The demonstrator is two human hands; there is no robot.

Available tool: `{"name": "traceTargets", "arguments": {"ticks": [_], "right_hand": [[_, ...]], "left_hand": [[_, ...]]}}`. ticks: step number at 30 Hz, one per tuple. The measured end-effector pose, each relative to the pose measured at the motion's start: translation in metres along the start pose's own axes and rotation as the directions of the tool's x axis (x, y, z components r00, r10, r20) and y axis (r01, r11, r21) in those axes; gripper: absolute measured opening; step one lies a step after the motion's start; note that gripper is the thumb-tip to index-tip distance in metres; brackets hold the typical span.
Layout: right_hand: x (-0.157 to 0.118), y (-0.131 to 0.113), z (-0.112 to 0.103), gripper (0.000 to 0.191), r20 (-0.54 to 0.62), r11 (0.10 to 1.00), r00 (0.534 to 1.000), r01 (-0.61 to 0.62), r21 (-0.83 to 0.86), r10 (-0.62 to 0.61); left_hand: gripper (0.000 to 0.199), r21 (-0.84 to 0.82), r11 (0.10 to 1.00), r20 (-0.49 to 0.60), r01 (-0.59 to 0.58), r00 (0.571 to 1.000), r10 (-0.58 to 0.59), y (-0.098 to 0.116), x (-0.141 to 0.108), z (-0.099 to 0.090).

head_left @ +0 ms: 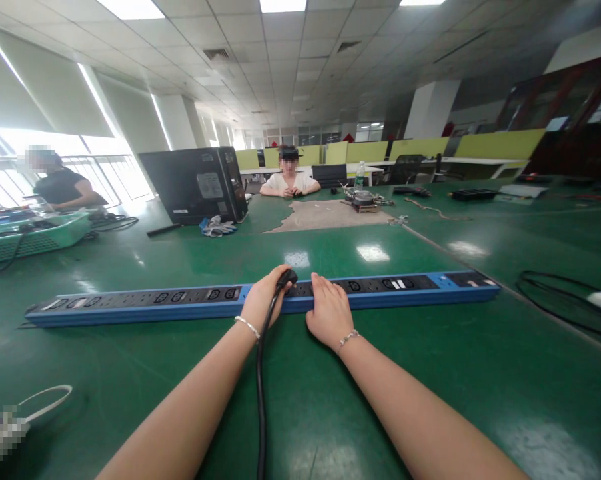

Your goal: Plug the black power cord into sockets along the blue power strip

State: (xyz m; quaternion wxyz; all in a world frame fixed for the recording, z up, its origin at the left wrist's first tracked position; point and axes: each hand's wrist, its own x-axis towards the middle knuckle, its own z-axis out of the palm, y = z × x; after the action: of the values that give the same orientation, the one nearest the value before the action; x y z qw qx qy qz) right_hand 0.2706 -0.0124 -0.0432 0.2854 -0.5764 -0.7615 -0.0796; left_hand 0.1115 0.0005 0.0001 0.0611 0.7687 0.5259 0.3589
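A long blue power strip with black sockets lies across the green table. My left hand is closed around a black plug at the middle of the strip; whether its prongs sit in a socket is hidden. From the plug a black cable runs down past my left wrist toward the near edge of the view. Just right of the plug, my right hand rests on the strip, palm down and fingers stretched out over the sockets.
A black computer case stands at the back left, gloves beside it. A green basket is far left, black cables far right. One person sits across the table, another at the left. Cardboard lies at the back.
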Motion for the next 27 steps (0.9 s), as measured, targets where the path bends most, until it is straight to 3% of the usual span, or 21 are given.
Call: {"name": "traceTargets", "arguments": {"ticks": [4, 10, 27], "right_hand": [[0.001, 0.001, 0.002, 0.070, -0.001, 1.000, 1.000, -0.001, 0.006, 0.001], [0.001, 0.001, 0.002, 0.066, -0.009, 1.000, 1.000, -0.003, 0.030, 0.003], [0.001, -0.001, 0.000, 0.062, -0.022, 0.999, 1.000, -0.002, 0.052, 0.003]], "left_hand": [[0.032, 0.072, 0.997, 0.097, -0.042, 0.995, 0.034, 0.008, 0.007, 0.014], [0.032, 0.188, 0.981, 0.144, -0.051, 0.989, 0.024, 0.010, 0.008, 0.018], [0.036, 0.334, 0.942, 0.108, -0.040, 0.994, 0.004, 0.024, 0.002, 0.026]]}}
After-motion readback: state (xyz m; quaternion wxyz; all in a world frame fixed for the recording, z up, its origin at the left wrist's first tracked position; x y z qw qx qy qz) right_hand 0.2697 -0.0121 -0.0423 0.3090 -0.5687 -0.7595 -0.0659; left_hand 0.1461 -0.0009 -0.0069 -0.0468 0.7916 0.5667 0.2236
